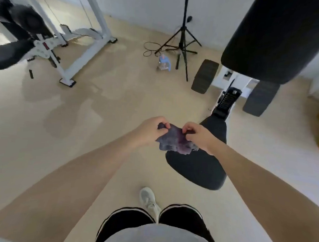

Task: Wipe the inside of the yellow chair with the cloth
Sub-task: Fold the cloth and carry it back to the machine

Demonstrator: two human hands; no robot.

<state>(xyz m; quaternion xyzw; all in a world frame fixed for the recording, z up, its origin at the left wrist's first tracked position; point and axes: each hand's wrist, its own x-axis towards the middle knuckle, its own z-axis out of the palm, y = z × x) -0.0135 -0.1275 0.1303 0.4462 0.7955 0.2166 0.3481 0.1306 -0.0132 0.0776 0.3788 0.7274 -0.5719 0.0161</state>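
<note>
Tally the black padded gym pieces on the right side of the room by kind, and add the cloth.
Foam rollers: 2
Hanging punch bag: 1
Bench seat pad: 1
Purple cloth: 1, pinched by the left hand and the right hand
Total: 5

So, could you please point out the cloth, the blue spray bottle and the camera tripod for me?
cloth (174,139): head view, on the middle of the purple fabric between the two hands.
blue spray bottle (163,63): head view, on its body, standing on the floor.
tripod (184,31): head view, on the centre pole.
</note>
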